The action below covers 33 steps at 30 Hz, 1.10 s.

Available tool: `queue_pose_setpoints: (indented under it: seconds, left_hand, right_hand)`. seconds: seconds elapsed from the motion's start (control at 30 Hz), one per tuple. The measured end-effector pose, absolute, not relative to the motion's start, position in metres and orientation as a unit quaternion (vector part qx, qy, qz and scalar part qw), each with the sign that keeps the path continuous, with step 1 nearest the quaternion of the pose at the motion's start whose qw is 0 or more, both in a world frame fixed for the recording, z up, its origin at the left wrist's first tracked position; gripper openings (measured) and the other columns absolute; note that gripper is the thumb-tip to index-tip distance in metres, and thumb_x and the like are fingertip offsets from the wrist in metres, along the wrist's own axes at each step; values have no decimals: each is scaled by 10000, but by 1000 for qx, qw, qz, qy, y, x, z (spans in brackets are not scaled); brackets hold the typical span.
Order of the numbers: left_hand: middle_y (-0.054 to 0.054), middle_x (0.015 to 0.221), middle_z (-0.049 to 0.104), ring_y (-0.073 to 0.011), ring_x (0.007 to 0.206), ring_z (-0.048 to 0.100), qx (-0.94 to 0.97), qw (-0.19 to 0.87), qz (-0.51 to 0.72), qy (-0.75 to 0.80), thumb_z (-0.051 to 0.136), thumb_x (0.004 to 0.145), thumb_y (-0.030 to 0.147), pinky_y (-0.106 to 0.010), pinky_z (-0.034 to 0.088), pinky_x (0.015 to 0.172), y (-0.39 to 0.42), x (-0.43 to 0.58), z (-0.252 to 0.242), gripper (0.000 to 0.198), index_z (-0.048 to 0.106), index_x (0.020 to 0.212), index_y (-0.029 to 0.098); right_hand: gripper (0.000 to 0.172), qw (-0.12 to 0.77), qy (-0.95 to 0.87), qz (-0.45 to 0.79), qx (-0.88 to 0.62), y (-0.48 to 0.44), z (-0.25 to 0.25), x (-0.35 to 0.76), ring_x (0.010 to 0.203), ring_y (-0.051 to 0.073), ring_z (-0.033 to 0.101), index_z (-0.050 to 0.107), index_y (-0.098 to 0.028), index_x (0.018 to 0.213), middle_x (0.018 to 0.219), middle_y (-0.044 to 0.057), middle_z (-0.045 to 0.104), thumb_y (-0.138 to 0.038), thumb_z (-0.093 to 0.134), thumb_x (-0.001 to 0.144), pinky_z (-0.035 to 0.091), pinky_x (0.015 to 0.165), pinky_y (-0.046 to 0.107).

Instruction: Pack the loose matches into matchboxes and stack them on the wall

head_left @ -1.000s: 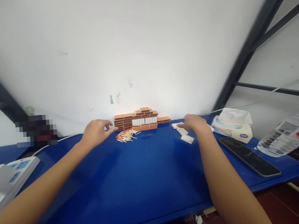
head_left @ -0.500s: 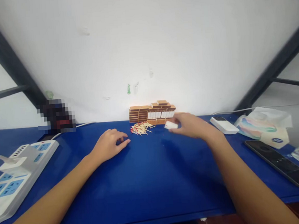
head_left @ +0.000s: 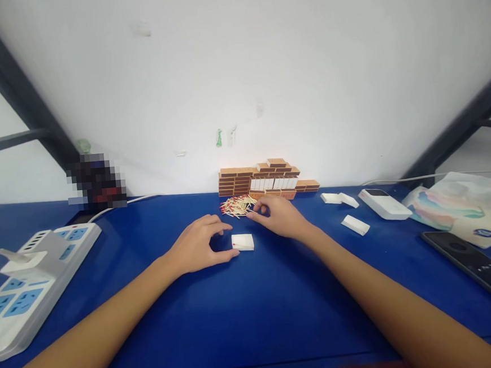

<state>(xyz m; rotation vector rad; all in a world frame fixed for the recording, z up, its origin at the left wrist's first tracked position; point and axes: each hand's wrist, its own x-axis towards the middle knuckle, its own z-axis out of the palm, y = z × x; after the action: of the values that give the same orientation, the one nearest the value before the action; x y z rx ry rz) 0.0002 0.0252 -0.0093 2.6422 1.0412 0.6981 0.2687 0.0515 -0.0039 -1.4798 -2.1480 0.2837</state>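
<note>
My left hand [head_left: 199,245] lies on the blue table [head_left: 255,313], its thumb and forefinger curled round the left end of a small white matchbox tray [head_left: 243,242]. My right hand [head_left: 280,218] reaches to a loose pile of red-tipped matchsticks [head_left: 236,206], with its fingertips pinched at the pile's right edge. Just behind, against the white wall, stands a stack of brown matchboxes [head_left: 266,179], some of them showing white ends.
Three more white trays [head_left: 354,224] lie right of my right arm, beside a white power bank [head_left: 385,203]. A tissue pack [head_left: 455,207] and a dark phone [head_left: 477,270] sit far right. A white power strip [head_left: 27,280] occupies the left edge.
My right hand carried a white tray in from the right and left it on the table, then moved to the matchstick pile. My left hand closed round the tray.
</note>
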Motion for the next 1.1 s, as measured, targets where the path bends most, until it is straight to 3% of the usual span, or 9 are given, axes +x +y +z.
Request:
queue_pose_setpoints:
  seconds: [0.1, 0.27, 0.6, 0.83, 1.1]
  left_hand:
    - [-61, 999, 679, -231, 908, 636, 901, 106, 238, 347, 759, 842, 558, -387, 537, 831, 25, 3, -12, 513, 721, 1235, 230]
    - [-66, 986, 662, -235, 909, 595, 912, 70, 236, 328, 741, 871, 539, -403, 517, 848, 25, 5, -14, 472, 737, 1210, 211]
    - [-46, 977, 654, -211, 910, 585, 904, 118, 247, 329, 737, 898, 444, -383, 491, 871, 21, 11, -15, 303, 761, 1106, 224]
    - [-31, 944, 656, -203, 889, 588, 894, 143, 256, 340, 771, 874, 444, -364, 476, 827, 24, 8, -15, 307, 756, 1085, 222]
    - [-24, 933, 661, -198, 878, 583, 901, 143, 259, 317, 764, 884, 447, -355, 466, 825, 25, 10, -16, 302, 747, 1076, 214]
  right_hand:
    - [270, 238, -782, 80, -571, 61, -13, 266, 782, 183, 595, 672, -180, 907, 896, 51, 685, -446, 718, 889, 392, 685, 293]
    - [156, 209, -782, 124, -574, 64, -16, 258, 750, 168, 596, 654, -185, 823, 847, 42, 695, -286, 651, 942, 382, 656, 278]
    - [137, 136, -828, 93, -536, 47, 6, 282, 856, 205, 602, 592, -181, 904, 1001, 97, 668, -228, 548, 1025, 420, 743, 302]
    - [151, 108, -868, 113, -472, 12, 30, 271, 817, 176, 586, 593, -193, 936, 1015, 67, 645, -260, 533, 1057, 403, 701, 287]
    - [89, 74, -883, 100, -453, 1, 18, 243, 789, 152, 576, 617, -181, 956, 1054, 60, 640, -195, 578, 1034, 373, 679, 285]
